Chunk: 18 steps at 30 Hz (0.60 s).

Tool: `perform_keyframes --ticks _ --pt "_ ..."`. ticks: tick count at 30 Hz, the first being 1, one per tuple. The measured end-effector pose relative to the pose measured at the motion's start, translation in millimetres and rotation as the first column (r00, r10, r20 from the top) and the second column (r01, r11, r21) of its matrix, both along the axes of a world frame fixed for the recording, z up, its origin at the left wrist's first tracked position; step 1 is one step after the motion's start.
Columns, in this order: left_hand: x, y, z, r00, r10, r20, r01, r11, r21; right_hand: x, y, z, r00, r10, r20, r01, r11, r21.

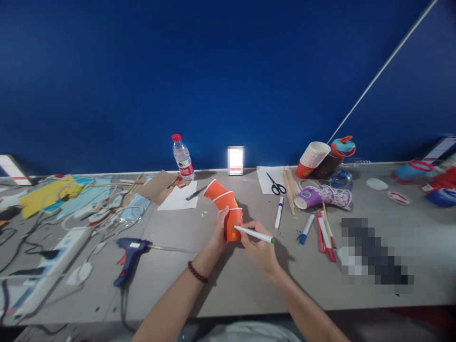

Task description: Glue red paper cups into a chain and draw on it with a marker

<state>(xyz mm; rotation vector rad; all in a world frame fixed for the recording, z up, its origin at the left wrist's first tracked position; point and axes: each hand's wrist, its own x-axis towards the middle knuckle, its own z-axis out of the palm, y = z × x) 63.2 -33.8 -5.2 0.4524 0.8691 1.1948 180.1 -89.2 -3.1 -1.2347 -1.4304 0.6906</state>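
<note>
Several orange paper cups [224, 202] are joined end to end in a bent row over the middle of the table. My left hand [220, 230] wraps round the nearest cup from its left side. Between the fingers of my right hand [258, 247] is a white marker [257, 234] with a green end, its tip at a green mark on that cup. To the right lie a marker with a purple band [279, 213], a blue-capped marker [307, 229] and red markers [326, 236]. A purple decorated bent row of cups [322, 197] rests behind them.
A glue gun [132, 256] and a power strip [53, 270] with tangled cables lie on the left. At the back stand a water bottle [183, 159] and stacked paper cups [312, 159]. Black scissors [276, 184] and wooden sticks [290, 190] lie at right centre.
</note>
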Motion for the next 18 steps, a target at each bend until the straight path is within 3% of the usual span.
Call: perform_keyframes --ticks 18 --pt "-1.3 -0.1 -3.4 1.000 -0.012 -0.015 0.012 1.000 -0.006 -0.5 -1.5 2.7 0.998 0.020 -0.054 -0.021 0.999 -0.024"
